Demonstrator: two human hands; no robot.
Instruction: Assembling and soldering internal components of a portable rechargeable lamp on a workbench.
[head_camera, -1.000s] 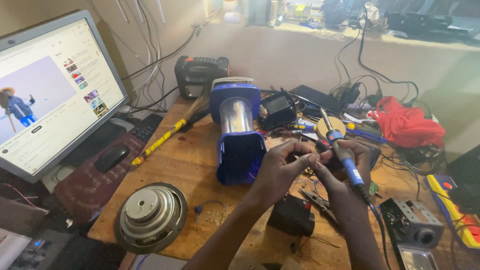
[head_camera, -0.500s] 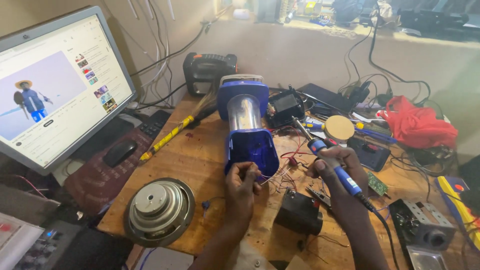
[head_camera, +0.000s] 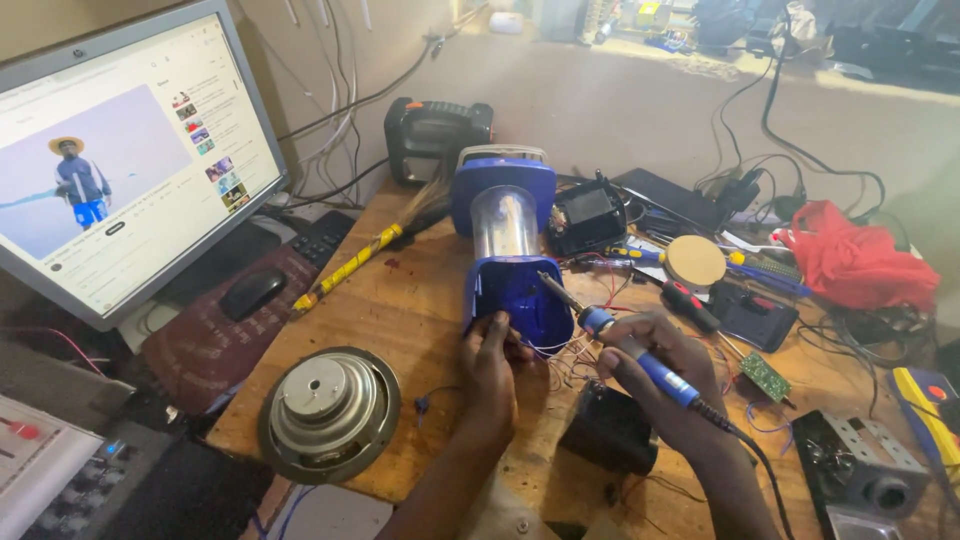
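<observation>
Grey flat computer screen (head_camera: 125, 165) glows far left, with a round metal speaker (head_camera: 330, 412) near the wooden table's (head_camera: 410, 310) front edge. Mid-table lies the blue plastic lantern with a clear tube (head_camera: 505, 245). It looks light but breakable, best held by its blue base. The left hand (head_camera: 490, 365) pinches thin wires at that open base. The right hand (head_camera: 655, 375) grips a blue-handled soldering iron (head_camera: 625, 345). Tools crowd the right, leaving little room.

Monitor (head_camera: 120, 160) cut by left edge; left hand (head_camera: 490, 370) fingertips hidden inside blue lantern (head_camera: 505, 250) base
</observation>
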